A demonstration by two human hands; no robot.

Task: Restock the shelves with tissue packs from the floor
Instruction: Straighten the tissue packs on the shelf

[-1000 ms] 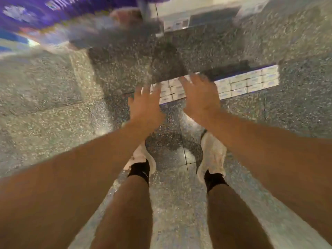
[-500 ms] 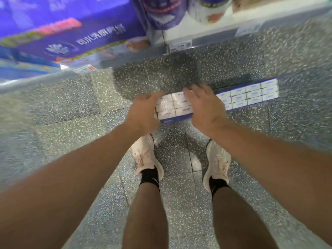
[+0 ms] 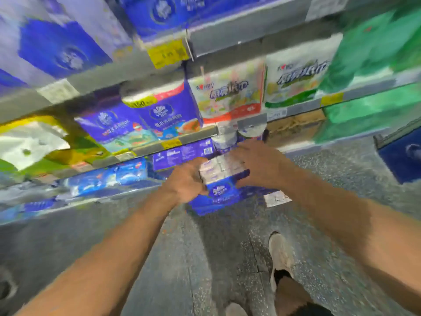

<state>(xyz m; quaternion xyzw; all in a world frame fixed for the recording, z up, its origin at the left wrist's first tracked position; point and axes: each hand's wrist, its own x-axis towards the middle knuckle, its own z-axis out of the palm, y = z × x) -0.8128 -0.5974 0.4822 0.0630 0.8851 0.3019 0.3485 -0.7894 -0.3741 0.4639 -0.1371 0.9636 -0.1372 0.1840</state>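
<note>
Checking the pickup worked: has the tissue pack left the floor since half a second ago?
Yes. The tissue pack, gripped between left hand and right hand, is now raised off the floor toward the shelves.

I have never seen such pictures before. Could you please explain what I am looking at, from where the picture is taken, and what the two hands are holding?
No machine here: a person wears a camera on the head, looking forward and down. The left hand and right hand together grip a blue tissue pack, lifted above the speckled floor. Ahead stand store shelves with blue, white and green paper goods. One shoe shows below. The picture is blurred.
</note>
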